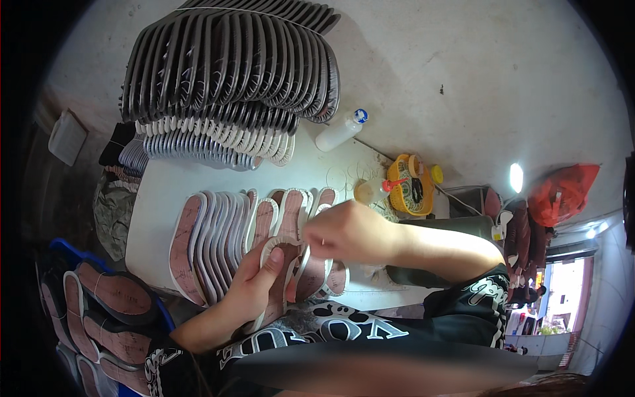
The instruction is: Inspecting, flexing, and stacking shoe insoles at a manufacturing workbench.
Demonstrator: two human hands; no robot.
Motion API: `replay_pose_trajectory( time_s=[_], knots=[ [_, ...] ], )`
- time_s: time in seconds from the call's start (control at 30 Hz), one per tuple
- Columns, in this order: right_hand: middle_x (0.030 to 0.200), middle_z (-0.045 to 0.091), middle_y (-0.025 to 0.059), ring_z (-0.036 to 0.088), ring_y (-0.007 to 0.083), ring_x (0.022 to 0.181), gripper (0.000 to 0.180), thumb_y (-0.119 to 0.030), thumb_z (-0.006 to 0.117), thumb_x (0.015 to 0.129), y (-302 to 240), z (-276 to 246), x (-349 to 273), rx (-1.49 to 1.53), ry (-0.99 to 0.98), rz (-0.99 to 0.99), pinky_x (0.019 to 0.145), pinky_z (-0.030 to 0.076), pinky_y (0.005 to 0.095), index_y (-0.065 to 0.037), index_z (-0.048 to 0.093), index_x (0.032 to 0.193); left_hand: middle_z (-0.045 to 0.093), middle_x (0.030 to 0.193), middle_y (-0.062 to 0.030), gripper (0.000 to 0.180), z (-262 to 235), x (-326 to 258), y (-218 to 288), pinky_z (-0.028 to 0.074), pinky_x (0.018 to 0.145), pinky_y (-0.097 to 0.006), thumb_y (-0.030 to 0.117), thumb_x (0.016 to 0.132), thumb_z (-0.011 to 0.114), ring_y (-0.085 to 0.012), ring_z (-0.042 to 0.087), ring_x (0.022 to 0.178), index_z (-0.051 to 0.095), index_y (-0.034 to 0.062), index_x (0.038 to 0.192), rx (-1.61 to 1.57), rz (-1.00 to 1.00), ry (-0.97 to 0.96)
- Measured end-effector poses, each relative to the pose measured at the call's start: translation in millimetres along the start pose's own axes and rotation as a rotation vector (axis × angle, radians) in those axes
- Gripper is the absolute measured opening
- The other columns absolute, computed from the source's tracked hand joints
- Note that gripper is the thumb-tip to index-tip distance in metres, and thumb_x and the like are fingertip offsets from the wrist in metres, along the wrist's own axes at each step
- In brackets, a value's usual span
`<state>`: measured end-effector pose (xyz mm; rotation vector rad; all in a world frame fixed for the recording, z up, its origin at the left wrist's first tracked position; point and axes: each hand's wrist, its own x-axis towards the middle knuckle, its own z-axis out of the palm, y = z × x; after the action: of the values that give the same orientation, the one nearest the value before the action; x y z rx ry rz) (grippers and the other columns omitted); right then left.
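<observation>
Left hand (pixel 251 290) grasping one shoe sole (pixel 282 272), pale-edged with a brownish-pink face; thumb laid flat on that face, fingers wrapped round behind. The sole stands tilted, rounded end upward and away from the body, lower end near the black printed shirt (pixel 344 324). It lies on the right-hand side of the left palm, between the two hands. Right hand (pixel 349 228) clenched, knuckles up, just beyond and to the right of the sole's upper end; cannot tell whether the curled fingers pinch anything, or whether they touch the sole. Left of the held sole, a leaning row of pale-edged soles (pixel 215 241) on the white table (pixel 155 218); more loose soles (pixel 291 208) directly behind the hands. Farther back, a large bank of dark soles (pixel 225 63) tied with cord. Right of it, a white bottle (pixel 336 134) with blue cap, tilted in view; nearer the right forearm, a red-tipped squeeze bottle (pixel 372 191) beside a yellow basket (pixel 399 202). Lower left, strapped soles (pixel 119 294) by a blue crate (pixel 83 251).
</observation>
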<state>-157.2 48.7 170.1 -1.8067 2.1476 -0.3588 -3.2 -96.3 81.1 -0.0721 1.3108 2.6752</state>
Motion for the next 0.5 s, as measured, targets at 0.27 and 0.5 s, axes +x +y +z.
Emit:
replay_pose_trajectory(
  time_s=[0.27,0.5],
  knots=[
    [0.103,0.063,0.0162,0.064,0.0197,0.084,0.058,-0.038,0.071,0.078,174.8,0.5,3.3,0.425,-0.181,1.052,0.074,0.053,0.0299,0.005,0.055,0.113,0.058,0.063,-0.0134,0.05,-13.1,4.7,-4.8,0.048,0.055,-0.03,0.047,0.099,0.033,-0.0196,0.057,0.056,0.052,0.0004,0.105,-0.14,0.061,0.146],
    [0.113,0.061,0.0152,0.06,0.0266,0.102,0.077,-0.035,0.085,0.063,245.9,36.7,11.8,0.422,0.639,1.002,0.089,0.047,0.0362,0.003,0.049,0.119,0.058,0.064,-0.0124,0.053,1.6,19.3,8.1,0.048,0.055,-0.028,0.051,0.098,0.03,-0.0197,0.058,0.056,0.049,0.002,0.102,-0.241,0.179,0.221]
  ],
)
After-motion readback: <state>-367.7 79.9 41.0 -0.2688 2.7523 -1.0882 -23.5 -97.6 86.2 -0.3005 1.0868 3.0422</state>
